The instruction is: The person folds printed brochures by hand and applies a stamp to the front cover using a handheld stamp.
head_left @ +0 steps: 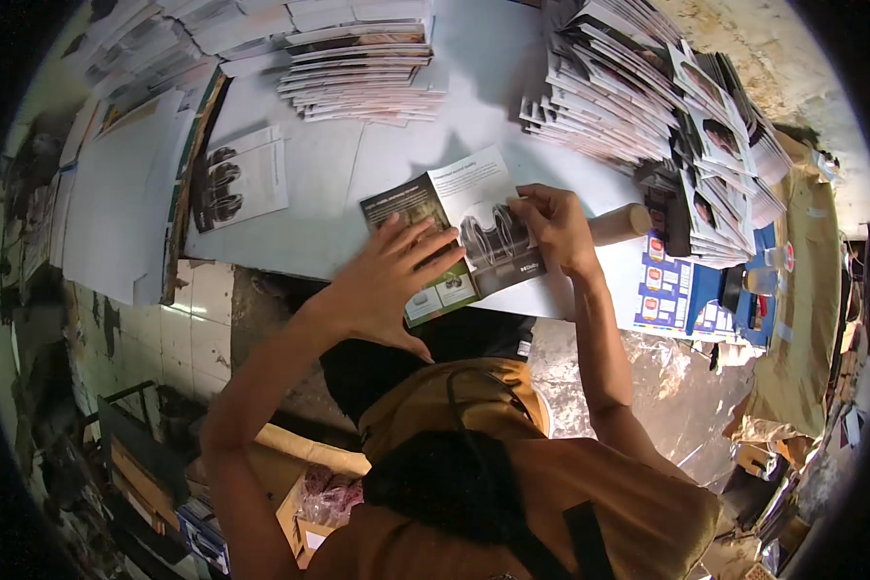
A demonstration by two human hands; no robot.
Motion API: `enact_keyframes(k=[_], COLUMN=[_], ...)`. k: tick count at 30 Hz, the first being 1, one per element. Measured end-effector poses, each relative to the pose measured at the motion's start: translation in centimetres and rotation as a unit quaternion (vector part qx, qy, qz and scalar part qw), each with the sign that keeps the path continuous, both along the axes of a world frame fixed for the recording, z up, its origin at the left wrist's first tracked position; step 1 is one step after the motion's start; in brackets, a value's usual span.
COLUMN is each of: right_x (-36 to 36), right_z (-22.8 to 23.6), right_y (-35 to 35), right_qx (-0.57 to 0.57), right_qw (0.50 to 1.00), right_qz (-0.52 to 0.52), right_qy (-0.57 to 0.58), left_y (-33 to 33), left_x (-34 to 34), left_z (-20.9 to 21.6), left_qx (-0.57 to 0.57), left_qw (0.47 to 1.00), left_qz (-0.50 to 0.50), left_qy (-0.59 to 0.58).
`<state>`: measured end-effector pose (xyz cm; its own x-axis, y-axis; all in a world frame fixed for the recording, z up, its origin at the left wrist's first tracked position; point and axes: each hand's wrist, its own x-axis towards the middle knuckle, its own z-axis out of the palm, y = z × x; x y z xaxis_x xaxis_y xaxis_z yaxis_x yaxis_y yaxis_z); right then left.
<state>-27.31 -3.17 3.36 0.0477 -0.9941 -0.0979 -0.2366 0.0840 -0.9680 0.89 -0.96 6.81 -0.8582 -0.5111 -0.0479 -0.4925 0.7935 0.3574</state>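
An unfolded printed leaflet (493, 208) lies at the near edge of the white tabletop, its fold running between a darker left panel and a right panel with a picture of looped shapes. My left hand (387, 275) rests across the left panel with fingers spread, the thumb pointing down past the table edge. At the leaflet's right side, my right hand (558, 227) is closed, thumb and fingertips pinching the paper's edge. Just beyond that wrist lies a wooden cylinder (621, 224), partly hidden by the hand.
Folded leaflets stand in a stack (358, 72) at the back and in taller, leaning piles (614, 87) at the right. A flat leaflet (246, 179) lies to the left. Printed blue sheets (681, 290) and a small clear bottle (762, 281) are at the right edge.
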Motion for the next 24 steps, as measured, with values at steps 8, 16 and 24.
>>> enact_keyframes(k=[8,16,24], right_x=[-0.7,2.5,6.3], right_z=[0.9,0.1,0.2], right_y=[-0.2,2.2,3.1], right_qx=[0.088,-0.001,-0.214], right_qw=[0.979,0.997,0.897], right_qz=[-0.076,0.055,0.087], right_qy=[-0.169,-0.046,0.377], left_y=[-0.3,1.0,2.0], left_x=[-4.7,-6.7,-0.7], left_z=[-3.8,-6.1,-6.8], left_qx=[-0.111,-0.161,-0.144], left_qw=[0.978,0.941,0.877], left_qz=[0.138,0.251,0.436], left_qy=[0.112,0.160,0.141])
